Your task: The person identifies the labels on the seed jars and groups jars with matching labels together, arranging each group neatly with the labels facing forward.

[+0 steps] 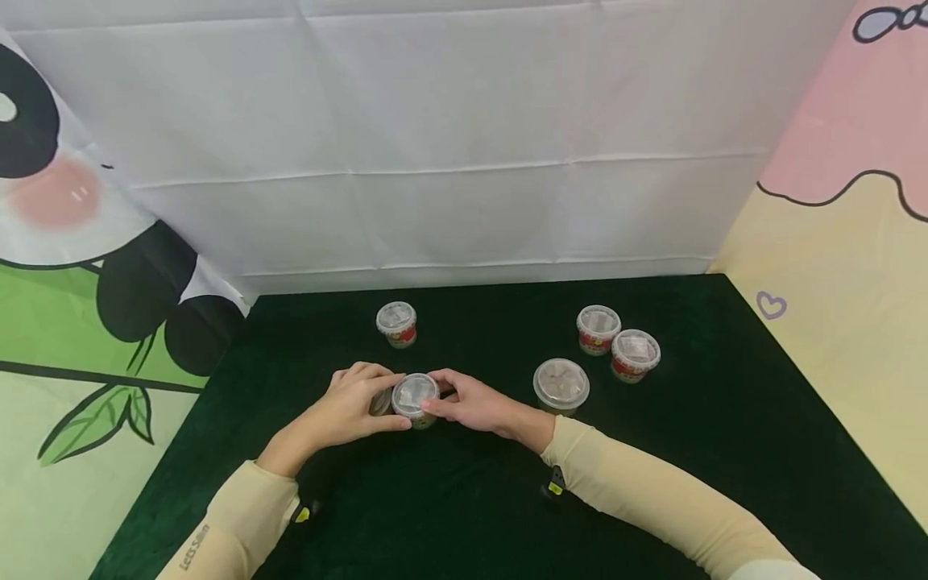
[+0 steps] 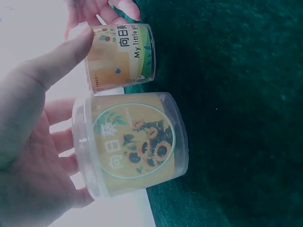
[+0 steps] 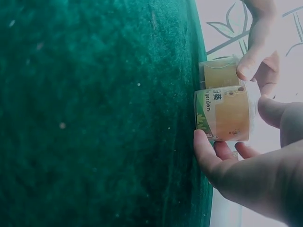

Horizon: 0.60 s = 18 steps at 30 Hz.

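In front of me two small clear-lidded tubs stand side by side on the dark green cloth. My left hand (image 1: 355, 407) arches round the left one, a tub with a round sunflower label (image 2: 137, 142); its fingers pass behind the tub. That hand's thumb (image 2: 71, 52) reaches to the lid edge of the neighbouring tub (image 1: 416, 395). My right hand (image 1: 478, 403) grips this neighbouring tub from the right, thumb at the lid and fingers at its side. The right wrist view shows its orange and green label (image 3: 227, 113).
A wider lidded tub (image 1: 561, 385) stands right of my right hand, close to the forearm. Behind it are two red-labelled tubs (image 1: 598, 329) (image 1: 635, 354) close together. Another red-labelled tub (image 1: 396, 324) stands at the back left. A white cloth wall (image 1: 464, 161) rises behind the table.
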Motion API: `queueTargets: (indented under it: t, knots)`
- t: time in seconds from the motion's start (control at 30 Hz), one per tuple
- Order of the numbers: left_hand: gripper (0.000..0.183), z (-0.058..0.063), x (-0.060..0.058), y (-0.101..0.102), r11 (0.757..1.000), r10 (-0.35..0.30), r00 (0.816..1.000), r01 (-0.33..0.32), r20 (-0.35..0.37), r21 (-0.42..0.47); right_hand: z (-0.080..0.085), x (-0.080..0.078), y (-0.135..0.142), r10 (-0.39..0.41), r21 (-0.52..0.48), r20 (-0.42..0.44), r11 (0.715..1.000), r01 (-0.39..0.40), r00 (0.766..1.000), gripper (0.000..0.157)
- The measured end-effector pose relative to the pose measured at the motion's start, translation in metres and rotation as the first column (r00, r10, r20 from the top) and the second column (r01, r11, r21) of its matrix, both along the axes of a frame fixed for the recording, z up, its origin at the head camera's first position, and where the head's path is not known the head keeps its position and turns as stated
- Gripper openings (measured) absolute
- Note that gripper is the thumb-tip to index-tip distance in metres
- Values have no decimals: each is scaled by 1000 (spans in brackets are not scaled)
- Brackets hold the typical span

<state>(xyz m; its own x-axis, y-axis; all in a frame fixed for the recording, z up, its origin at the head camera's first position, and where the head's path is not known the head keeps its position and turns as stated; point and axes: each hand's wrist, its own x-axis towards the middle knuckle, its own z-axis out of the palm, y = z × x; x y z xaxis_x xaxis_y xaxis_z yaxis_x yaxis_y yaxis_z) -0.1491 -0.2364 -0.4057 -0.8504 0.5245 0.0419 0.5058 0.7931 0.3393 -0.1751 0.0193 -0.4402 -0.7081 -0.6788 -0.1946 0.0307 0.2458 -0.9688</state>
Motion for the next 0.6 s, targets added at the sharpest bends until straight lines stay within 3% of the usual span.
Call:
queueTargets:
  t: [0.6]
  knots:
    - [70, -1, -2, 1, 1000, -3, 1000, 2, -13, -27, -2, 0, -1, 4, 10, -14, 1000, -4, 1000, 56]
